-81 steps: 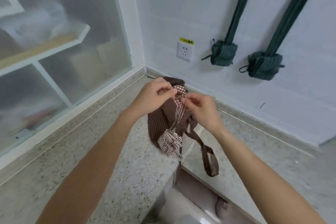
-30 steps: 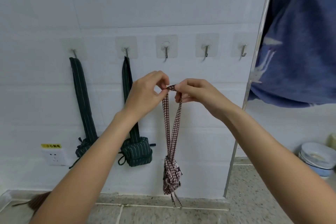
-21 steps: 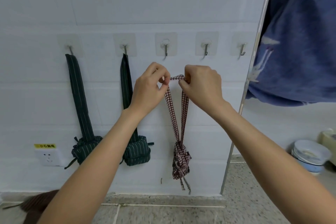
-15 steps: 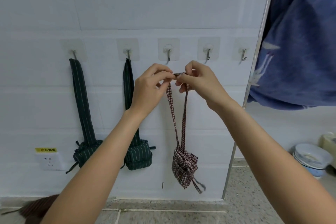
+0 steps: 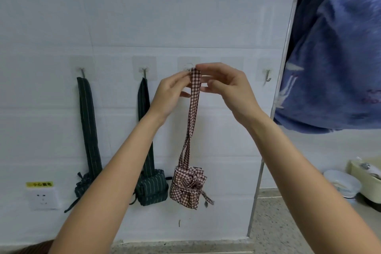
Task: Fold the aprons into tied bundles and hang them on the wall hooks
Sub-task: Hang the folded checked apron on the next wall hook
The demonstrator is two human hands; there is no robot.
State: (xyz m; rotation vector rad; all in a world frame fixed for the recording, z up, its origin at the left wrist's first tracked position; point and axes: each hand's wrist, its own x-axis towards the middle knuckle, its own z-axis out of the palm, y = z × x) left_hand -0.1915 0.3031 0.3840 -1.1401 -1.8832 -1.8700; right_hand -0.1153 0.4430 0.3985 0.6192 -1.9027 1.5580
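Both arms were raised to the third hook (image 5: pixel 188 68). Left hand (image 5: pixel 170 94) and right hand (image 5: pixel 228 86) each pinched the checked strap (image 5: pixel 193 97).

- white tiled wall (image 5: pixel 165 16) fills most of the view, with a bright streak of reflected light near the top right
- wall socket (image 5: pixel 42 199) low on the left, yellow label (image 5: pixel 39 184) stuck right above it
- big blue cloth (image 5: pixel 338 51) hanging on the right, past a thin metal strip (image 5: pixel 268 130) running down the wall corner
- speckled countertop (image 5: pixel 288 222) bottom right, with a white bowl (image 5: pixel 343 182) just beside a cream container (image 5: pixel 367 177)
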